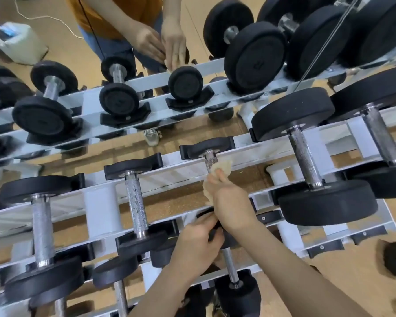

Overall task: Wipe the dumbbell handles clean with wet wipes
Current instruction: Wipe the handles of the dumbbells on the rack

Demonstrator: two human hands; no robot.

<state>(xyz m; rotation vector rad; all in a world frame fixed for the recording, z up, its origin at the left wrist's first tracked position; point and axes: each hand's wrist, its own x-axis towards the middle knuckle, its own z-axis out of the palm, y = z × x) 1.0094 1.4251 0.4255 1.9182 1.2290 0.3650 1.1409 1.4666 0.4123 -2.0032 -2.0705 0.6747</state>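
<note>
My right hand (pixel 229 200) grips a crumpled, yellowed wet wipe (pixel 222 167) wrapped around the knurled steel handle (pixel 210 159) of a small dumbbell on the top rail of the white rack (pixel 169 172). The hand and wipe hide most of that handle. My left hand (pixel 199 239) curls round the dumbbell's near black end weight (pixel 215 232), which is largely hidden. A mirror behind the rack reflects both hands on the same dumbbell.
Neighbouring dumbbells sit left (pixel 135 202) and right (pixel 306 161) on the same rail, the right one much larger. A lower tier holds more dumbbells (pixel 233 280). The floor is tan cork. A white box (pixel 14 42) shows in the mirror at top left.
</note>
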